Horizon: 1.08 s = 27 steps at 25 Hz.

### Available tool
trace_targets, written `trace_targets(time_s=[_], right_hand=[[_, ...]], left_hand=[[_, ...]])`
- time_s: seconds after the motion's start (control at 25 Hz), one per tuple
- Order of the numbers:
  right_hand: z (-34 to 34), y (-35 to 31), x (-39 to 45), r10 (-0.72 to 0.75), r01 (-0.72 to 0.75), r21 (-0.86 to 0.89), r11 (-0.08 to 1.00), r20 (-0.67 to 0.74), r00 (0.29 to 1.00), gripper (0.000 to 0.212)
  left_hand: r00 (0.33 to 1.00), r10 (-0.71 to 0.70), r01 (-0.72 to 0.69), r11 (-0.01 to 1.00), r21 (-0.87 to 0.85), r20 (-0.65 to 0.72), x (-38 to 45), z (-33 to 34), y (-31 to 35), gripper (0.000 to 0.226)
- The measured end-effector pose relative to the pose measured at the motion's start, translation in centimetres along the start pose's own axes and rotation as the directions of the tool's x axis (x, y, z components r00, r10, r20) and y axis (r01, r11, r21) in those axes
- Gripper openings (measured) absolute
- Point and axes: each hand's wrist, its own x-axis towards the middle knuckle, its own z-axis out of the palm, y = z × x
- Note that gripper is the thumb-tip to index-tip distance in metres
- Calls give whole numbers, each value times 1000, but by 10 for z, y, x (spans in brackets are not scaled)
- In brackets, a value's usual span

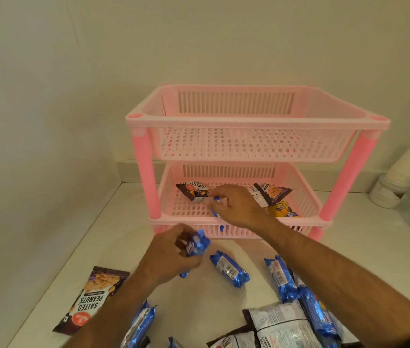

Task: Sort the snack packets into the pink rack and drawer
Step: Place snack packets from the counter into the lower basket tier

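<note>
Head | right hand (234,204) grip: blue packet (216,200) over lower basket (307,197)

Likely home or office pantry corner: plain cream walls (48,71) meeting at cream desk (113,222) back corner, stacked white paper cups (400,177) at right edge, pink plastic slatted two-tier rack (256,119).

Pink slotted rack (256,121), shiny blue packets (229,271), dark brown peanut bag (91,300), one yellow packet (283,209), perhaps purple-printed.
</note>
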Motion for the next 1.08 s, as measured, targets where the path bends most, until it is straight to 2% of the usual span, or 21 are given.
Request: trace_targets(time_s=[0.08, 0.16, 0.24, 0.36, 0.48, 0.6, 0.64, 0.72, 0.76, 0.8, 0.88, 0.92, 0.96, 1.08], right_hand=[[-3, -25, -15, -14, 11, 197, 980, 17, 1000, 45], [-2, -45, -26, -85, 64, 291, 955, 58, 995, 42], [1, -55, -32, -97, 74, 360, 930, 47, 994, 33], [0, -57, -32, -6, -15, 494, 869, 41, 999, 28], [-11, -43, -23, 121, -65, 618, 783, -49, 991, 23], [-20, -25, -10, 211, -119, 600, 791, -85, 974, 28], [-20, -19, -6, 208, -132, 545, 828, -79, 975, 29], [-12, -11, 3, 155, -117, 407, 906, -61, 986, 29], [-6, -10, 8, 126, -105, 334, 937, -42, 991, 29], [1, -10, 12, 110, -102, 266, 959, -16, 994, 30], [13, -11, 20, 100, -109, 166, 980, 58, 993, 31], [18, -12, 23, 103, -119, 144, 982, 109, 989, 31], [21, -12, 25, 113, -135, 129, 982, 166, 980, 30], [23, -10, 29, 154, -186, 74, 980, 311, 938, 31]], left_hand=[[971, 162, -166, 986, -10, -178, 6, -2, 14, 46], [905, 290, -282, 957, 71, -311, 11, -6, 25, 51], [870, 352, -335, 936, 109, -346, 13, -9, 29, 56], [898, 324, -326, 944, 45, -297, 10, -15, 20, 57], [938, 181, -174, 984, 49, -295, -1, -42, -14, 40], [944, 21, 93, 941, 326, -330, -19, -77, -65, 47], [932, -65, 217, 888, 406, -355, -24, -88, -82, 45], [876, -314, 462, 767, 446, -366, -31, -106, -112, 34], [829, -462, 558, 707, 435, -314, -32, -112, -123, 41], [779, -582, 621, 664, 416, -233, -33, -116, -132, 57], [695, -710, 700, 631, 334, -114, -35, -120, -145, 85], [677, -729, 719, 630, 293, -96, -37, -121, -147, 90], [671, -736, 728, 630, 270, -91, -38, -121, -149, 87], [694, -711, 711, 656, 252, -108, -39, -116, -151, 58]])
